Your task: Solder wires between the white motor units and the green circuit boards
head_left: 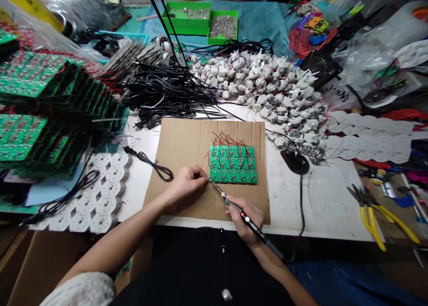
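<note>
A green circuit board (pixel 233 164) with red and black wires along its top lies on a brown cardboard sheet (pixel 187 141). My right hand (pixel 245 217) is wrapped round a soldering iron (pixel 249 222), which has a small red light on its grip. The iron's tip points at the board's lower left corner. Beside that same corner, my left hand (pixel 189 181) is closed in a pinch; what its fingertips hold is too small to make out. A coiled black cable (pixel 157 165) rests on the cardboard, left of the board.
Stacked wired green boards (pixel 30 74) stand at the left, above white scalloped panels (pixel 96 194). Black cables (pixel 163 87) and a heap of white parts (pixel 267 83) lie behind the cardboard. Green bins (pixel 187 27) are at the back. Yellow-handled pliers (pixel 369 212) lie at the right.
</note>
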The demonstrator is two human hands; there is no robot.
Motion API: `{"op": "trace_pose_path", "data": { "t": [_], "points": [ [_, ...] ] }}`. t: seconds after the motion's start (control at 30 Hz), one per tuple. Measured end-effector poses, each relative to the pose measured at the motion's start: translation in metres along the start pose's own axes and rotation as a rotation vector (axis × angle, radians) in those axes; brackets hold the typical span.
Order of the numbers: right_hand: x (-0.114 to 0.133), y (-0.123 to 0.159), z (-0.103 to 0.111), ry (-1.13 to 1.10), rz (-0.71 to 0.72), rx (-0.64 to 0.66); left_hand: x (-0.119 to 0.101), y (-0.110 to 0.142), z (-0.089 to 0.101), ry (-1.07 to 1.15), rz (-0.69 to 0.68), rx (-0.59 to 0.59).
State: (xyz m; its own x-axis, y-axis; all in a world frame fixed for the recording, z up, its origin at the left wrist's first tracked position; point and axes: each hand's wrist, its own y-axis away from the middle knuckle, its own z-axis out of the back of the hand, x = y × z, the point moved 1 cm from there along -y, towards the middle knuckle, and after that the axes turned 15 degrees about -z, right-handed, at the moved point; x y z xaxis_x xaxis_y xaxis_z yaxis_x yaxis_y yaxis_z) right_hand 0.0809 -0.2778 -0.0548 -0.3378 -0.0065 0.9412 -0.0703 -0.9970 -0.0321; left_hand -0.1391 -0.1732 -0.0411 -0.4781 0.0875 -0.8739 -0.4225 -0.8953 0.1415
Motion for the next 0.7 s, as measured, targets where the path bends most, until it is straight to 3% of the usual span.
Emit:
{"op": "trace_pose_path", "data": {
  "t": [0.17,0.37,0.7],
  "points": [
    [-0.0013,-0.0009,-0.0013,0.037,0.096,-0.019,-0.0033,0.0011,-0.0015,-0.018,-0.006,-0.021],
    [-0.0016,0.0015,-0.0001,-0.06,-0.107,-0.02,-0.0029,0.0012,-0.0024,0.0,0.003,-0.045],
    [0.0001,0.0012,0.0001,-0.07,-0.113,-0.018,-0.0004,0.0017,-0.0038,0.087,0.005,-0.082]
  ]
}}
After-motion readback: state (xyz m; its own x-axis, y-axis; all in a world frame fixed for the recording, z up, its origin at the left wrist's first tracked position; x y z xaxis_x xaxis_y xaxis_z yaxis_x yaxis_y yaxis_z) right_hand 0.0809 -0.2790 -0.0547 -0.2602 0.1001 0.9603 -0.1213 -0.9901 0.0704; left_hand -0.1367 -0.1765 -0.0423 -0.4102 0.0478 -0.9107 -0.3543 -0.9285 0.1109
